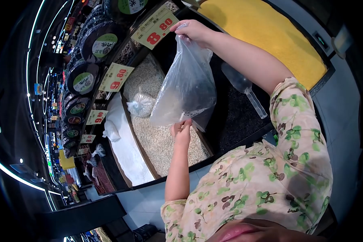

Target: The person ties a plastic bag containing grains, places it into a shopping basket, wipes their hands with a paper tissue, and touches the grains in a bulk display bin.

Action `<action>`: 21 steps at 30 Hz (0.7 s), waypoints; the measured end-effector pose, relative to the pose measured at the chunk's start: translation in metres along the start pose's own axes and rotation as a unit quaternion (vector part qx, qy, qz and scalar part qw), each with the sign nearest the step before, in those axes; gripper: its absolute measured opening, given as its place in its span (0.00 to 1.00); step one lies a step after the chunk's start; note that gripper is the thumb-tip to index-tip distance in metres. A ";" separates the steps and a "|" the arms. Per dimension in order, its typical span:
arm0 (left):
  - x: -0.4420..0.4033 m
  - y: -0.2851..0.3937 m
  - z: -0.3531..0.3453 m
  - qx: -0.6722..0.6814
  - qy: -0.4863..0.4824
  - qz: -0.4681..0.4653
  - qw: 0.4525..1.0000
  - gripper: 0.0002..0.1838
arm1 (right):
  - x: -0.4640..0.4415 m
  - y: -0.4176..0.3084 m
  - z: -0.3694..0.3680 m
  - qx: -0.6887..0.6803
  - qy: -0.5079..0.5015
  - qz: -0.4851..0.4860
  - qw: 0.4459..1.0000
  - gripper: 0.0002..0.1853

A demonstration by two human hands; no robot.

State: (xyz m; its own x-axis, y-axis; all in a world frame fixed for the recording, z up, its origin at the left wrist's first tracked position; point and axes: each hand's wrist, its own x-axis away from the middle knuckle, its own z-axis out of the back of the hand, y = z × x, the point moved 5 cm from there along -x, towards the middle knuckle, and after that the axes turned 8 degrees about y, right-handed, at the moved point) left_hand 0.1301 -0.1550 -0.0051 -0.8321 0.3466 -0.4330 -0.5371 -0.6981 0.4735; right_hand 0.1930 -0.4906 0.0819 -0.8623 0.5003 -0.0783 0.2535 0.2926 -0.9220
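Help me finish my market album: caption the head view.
Right hand gripping the top of a clear plastic bag, left hand at its lower edge, over loose pale grain.

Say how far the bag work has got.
The filled bag resting on the pale grain looks done. In hand: the clear bag, its top in the right hand, its lower edge in the left hand; contents unclear. Left, probably: closing it, as no knot shows; the scoop lies on dark grain.

Brightly lit over the yellow grain (270,44), dim at left around glowing light strips (28,60). Shines softly off the plastic bag (185,84). Curves strongly toward blackened edges.
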 end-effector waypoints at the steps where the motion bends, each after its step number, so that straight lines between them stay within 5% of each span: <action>1: -0.006 0.009 0.003 0.252 -0.071 0.145 0.954 0.08 | -0.002 0.000 0.001 -0.008 0.002 -0.002 1.000 0.11; 9: -0.038 0.040 0.053 0.397 -0.037 0.105 0.911 0.03 | -0.005 -0.012 0.005 -0.030 0.026 -0.024 0.999 0.12; 21: -0.065 0.064 0.100 0.365 0.006 0.078 0.928 0.05 | -0.019 -0.003 0.007 -0.050 0.018 -0.012 0.999 0.12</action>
State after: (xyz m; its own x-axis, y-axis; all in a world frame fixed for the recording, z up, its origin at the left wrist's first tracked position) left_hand 0.1362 -0.1593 0.1296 -0.9080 0.2671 -0.3228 -0.3654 -0.1279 0.9220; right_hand 0.2056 -0.5067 0.0836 -0.8525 0.5209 -0.0422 0.2777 0.3831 -0.8810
